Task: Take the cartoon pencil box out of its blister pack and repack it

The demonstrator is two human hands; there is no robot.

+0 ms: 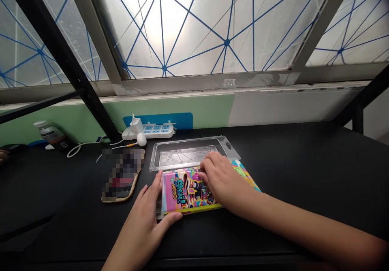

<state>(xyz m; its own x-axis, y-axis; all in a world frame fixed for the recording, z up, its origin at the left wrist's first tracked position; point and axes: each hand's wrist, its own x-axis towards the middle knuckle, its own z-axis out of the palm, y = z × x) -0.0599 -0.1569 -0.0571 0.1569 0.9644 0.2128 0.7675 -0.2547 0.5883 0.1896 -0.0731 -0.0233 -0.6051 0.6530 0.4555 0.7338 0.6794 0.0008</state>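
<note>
A flat, colourful printed package (188,192) lies on the black desk, with pink artwork, bubble lettering and a yellow front edge. My left hand (148,210) grips its left end, thumb along the front edge and fingers at the back corner. Clear plastic shows beneath that end. Across the package's upper face rests my right hand (223,180), its fingers curled and pressed together; whatever lies between the fingertips is hidden. Directly behind is a clear plastic tray (156,155) with a hanging hole, close to my right fingertips.
A phone (123,178) in a tan-edged case lies left of my left hand. Behind it are a white power strip (158,131), a plugged-in charger (136,126) and white cables. A dark bottle (53,135) leans near a black metal post (73,72). Windows line the back.
</note>
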